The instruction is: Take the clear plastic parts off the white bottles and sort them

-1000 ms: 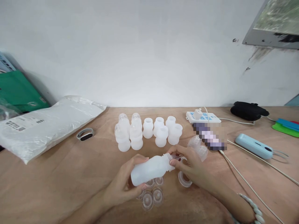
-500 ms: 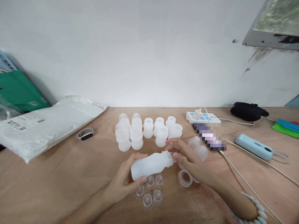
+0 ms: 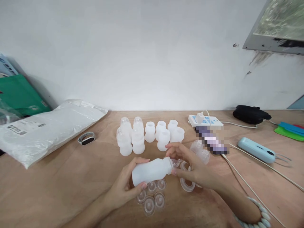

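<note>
White wall (image 3: 133, 57) is seen at the back, brown tabletop (image 3: 59, 190) below, and the big plastic bag (image 3: 54, 125) gets chopped off by the left edge. Bottom half of the white bottle (image 3: 150, 171) is firmly clasped by the left hand (image 3: 125, 182), same as half a second ago, neck aimed at the right hand (image 3: 194, 167). What's changed is that the right thumb, seen up on the clear tip before, is now placed lower, by the neck rim, fingers curled above. Phone (image 3: 212, 141) is pixelated. Clear rings (image 3: 187, 186) are partly covered by the right hand. Clear tip (image 3: 175, 162) is half hidden too, so whether it's pinched can't really be told.
</note>
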The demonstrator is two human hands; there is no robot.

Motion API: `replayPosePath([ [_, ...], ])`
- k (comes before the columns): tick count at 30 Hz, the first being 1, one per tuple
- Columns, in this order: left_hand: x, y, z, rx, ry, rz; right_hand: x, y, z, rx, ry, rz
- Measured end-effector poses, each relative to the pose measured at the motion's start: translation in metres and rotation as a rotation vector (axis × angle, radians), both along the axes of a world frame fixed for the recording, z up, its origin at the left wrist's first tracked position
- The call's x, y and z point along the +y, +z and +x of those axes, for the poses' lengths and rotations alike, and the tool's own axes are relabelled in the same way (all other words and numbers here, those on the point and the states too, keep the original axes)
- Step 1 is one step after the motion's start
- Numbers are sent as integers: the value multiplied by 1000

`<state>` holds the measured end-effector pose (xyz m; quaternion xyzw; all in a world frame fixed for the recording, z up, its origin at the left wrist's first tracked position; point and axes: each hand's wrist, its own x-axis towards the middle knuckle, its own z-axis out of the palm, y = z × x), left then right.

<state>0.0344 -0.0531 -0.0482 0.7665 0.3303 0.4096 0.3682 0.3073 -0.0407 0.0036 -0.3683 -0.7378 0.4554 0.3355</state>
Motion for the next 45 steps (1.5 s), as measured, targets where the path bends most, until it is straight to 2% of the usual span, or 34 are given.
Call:
replayPosePath([
  [3, -1, 1, 0, 8, -16, 15, -1, -2, -1, -58, -92, -41],
  [8, -2, 4, 0, 0, 13, -50, -3, -1, -2, -36, 4, 28],
  [12, -2, 2, -1, -10, -37, -20, -5, 0, -1, -139, -84, -6],
  [14, -2, 1, -2, -8, -37, -29, -5, 1, 1, -126, -64, -9],
  [17, -2, 1, -3, -8, -13, -64, -3, 4, 1, -55, 20, 70],
  [19, -2, 1, -3, -8, -5, -78, -2, 3, 0, -40, -6, 110],
  [23, -1, 0, -3, -27, -6, -83, -1, -3, -2, -14, -64, 77],
  [27, -1, 1, -2, -59, 9, -104, -1, -2, -3, -79, -62, 182],
  [30, -2, 1, 1, -19, -47, -6, -4, 0, -8, -46, -62, 168],
  [33, -2, 1, 4, 44, -90, 195, -7, -3, -15, 31, -86, 51],
  [36, -3, 0, 7, 92, -58, 363, -10, -7, -21, 56, -161, -52],
  [39, -1, -2, 6, 155, -33, 423, -12, -4, -20, 43, -157, -65],
  [41, 2, -3, 4, 160, -31, 478, -10, 5, -14, -15, -70, -9],
  [43, 5, -4, 2, 143, -16, 508, -6, 15, -3, -109, -49, 124],
  [44, 6, -4, 1, 127, 0, 514, -3, 20, 4, -167, -109, 216],
  [45, 6, -4, 1, 116, 18, 514, 1, 23, 12, -234, -228, 315],
])
